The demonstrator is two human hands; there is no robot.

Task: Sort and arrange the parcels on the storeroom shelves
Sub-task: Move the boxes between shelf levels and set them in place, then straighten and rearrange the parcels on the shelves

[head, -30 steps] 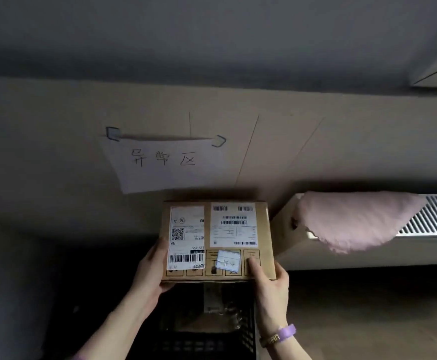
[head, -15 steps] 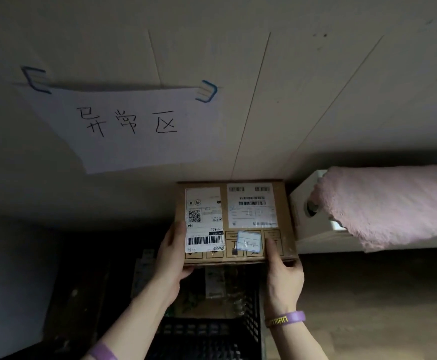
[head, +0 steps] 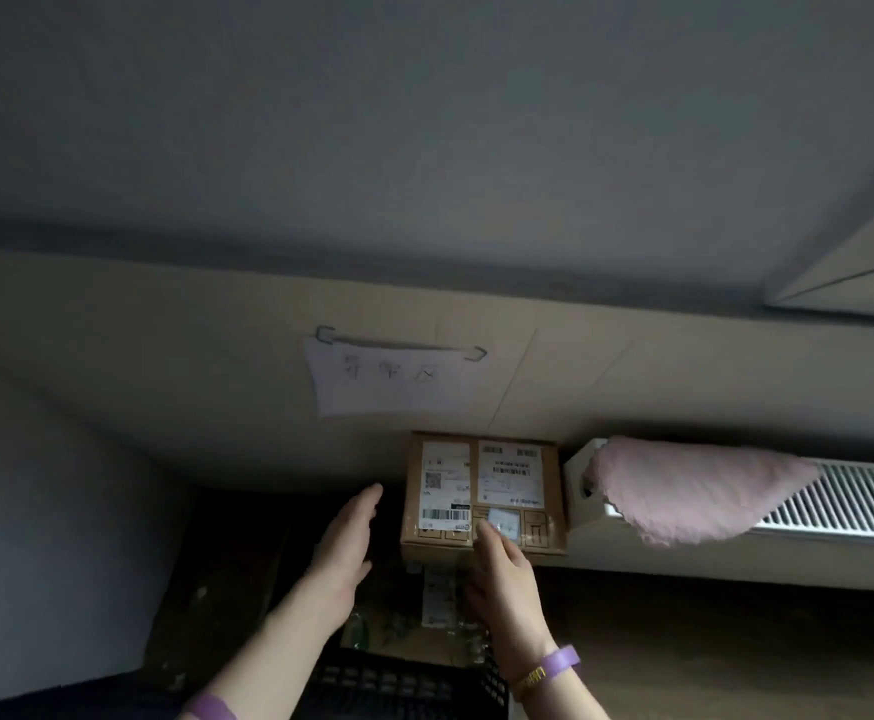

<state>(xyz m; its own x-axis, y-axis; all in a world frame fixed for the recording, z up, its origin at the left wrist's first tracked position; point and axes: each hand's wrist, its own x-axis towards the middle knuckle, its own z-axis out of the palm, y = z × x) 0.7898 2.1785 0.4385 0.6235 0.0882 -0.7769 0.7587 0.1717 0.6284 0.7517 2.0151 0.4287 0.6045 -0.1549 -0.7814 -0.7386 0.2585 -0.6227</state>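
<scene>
A brown cardboard parcel (head: 481,493) with white shipping labels stands against the wall below a handwritten paper sign (head: 391,379). My left hand (head: 344,537) hovers just left of the parcel with fingers straight, apart from it. My right hand (head: 500,569) is at the parcel's lower front, its forefinger stretched onto a small label there. Whatever the parcel rests on is hidden by my hands and the dark.
A black plastic crate (head: 404,688) holding wrapped goods (head: 437,600) sits below my arms. A white radiator (head: 840,504) runs along the wall at right, with a pink cloth (head: 684,485) draped over its left end. Grey wall fills the left.
My left hand has come off the parcel's left side and moved away to the left. My right hand has shifted from the parcel's right edge to its front. The view has tilted upward.
</scene>
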